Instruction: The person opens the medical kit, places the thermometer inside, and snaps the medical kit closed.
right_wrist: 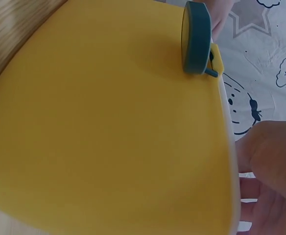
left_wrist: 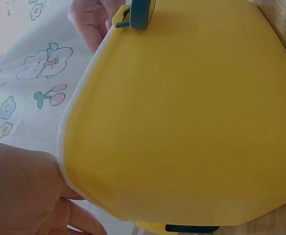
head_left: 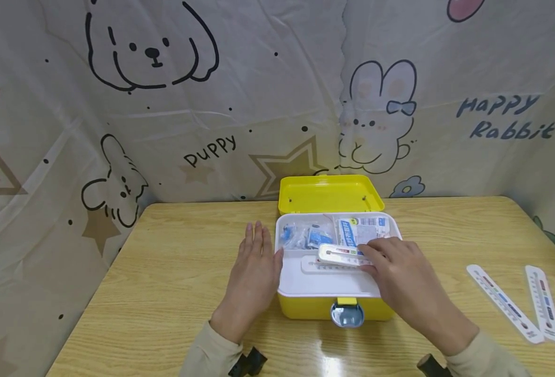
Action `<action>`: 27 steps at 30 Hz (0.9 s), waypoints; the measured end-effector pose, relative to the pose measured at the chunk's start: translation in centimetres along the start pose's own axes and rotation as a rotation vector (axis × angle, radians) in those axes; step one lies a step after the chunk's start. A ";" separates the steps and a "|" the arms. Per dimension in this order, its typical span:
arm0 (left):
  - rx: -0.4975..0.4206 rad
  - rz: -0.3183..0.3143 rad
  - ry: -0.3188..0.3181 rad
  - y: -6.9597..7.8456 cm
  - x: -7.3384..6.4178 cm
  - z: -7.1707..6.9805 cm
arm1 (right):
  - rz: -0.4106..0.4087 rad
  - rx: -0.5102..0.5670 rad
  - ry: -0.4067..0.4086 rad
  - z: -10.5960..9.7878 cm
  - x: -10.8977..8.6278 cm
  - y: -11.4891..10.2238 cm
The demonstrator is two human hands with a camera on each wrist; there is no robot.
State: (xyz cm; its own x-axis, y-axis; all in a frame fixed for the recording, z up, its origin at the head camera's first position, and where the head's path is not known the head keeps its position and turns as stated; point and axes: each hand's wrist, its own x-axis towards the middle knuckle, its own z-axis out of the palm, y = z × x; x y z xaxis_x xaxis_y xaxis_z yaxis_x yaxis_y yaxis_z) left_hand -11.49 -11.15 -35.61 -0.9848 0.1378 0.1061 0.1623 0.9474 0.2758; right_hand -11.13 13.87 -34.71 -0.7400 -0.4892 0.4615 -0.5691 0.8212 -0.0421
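Note:
A yellow box (head_left: pixel 301 310) stands with its lid (head_left: pixel 329 193) tipped back, and a white tray (head_left: pixel 306 285) sits in its top. My right hand (head_left: pixel 400 272) pinches a white strip thermometer (head_left: pixel 341 254) by its right end, tilted above the tray's front compartment. Beneath it, another strip thermometer (head_left: pixel 308 266) lies in that compartment, partly covered. With fingers straight, my left hand (head_left: pixel 254 272) rests against the tray's left edge. In the left wrist view the left hand (left_wrist: pixel 25 191) touches the rim; the right wrist view shows the right hand (right_wrist: pixel 273 171) beside the box, its held strip hidden.
Two more strip thermometers (head_left: pixel 506 303) lie on the table (head_left: pixel 188 272) to the right, their near ends close together. The tray's back compartments hold small blue-and-white packets (head_left: pixel 317 237) and a flat dressing packet (head_left: pixel 362 230). A grey latch (head_left: pixel 347 314) hangs at the box's front. Printed cloth hangs behind.

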 end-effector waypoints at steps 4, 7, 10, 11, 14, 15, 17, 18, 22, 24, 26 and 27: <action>0.001 0.001 0.000 0.0 0.0 0.0 | -0.026 0.012 -0.014 0.3 0.1 -0.2; 0.005 0.002 0.000 0.0 0.0 0.1 | -0.043 0.014 -0.015 0.5 0.3 -0.3; 0.006 0.006 0.004 0.0 0.0 0.0 | -0.051 0.010 -0.014 0.7 0.5 -0.4; 0.006 0.007 0.006 0.0 0.0 0.0 | -0.053 0.010 -0.014 0.8 0.6 -0.4; 0.004 0.016 0.015 0.0 0.0 0.0 | -0.054 0.021 -0.018 0.9 0.9 -0.6; 0.003 0.019 0.017 0.0 0.0 0.1 | -0.055 0.025 -0.020 0.9 0.9 -0.6; 0.002 0.023 0.022 0.0 0.0 0.1 | -0.054 0.032 -0.024 1.0 1.0 -0.7; 0.001 0.025 0.025 0.0 0.0 0.1 | -0.056 0.034 -0.026 1.0 1.1 -0.7; -0.015 0.022 0.029 0.0 0.0 0.1 | -0.067 0.041 -0.024 1.2 1.3 -0.7; -0.025 0.021 0.031 0.0 0.0 0.1 | -0.075 0.042 -0.023 1.2 1.3 -0.7; -0.030 0.017 0.029 0.0 0.0 0.0 | -0.079 0.041 -0.024 1.2 1.4 -0.7; -0.031 0.014 0.026 0.0 0.0 0.0 | -0.079 0.039 -0.025 1.2 1.4 -0.7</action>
State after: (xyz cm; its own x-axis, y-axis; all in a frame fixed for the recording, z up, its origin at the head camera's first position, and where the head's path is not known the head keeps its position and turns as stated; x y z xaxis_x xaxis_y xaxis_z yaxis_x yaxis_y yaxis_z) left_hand -11.44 -11.13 -35.62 -0.9805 0.1431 0.1349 0.1784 0.9361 0.3033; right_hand -12.26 12.25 -35.12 -0.7007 -0.5598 0.4423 -0.6395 0.7677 -0.0414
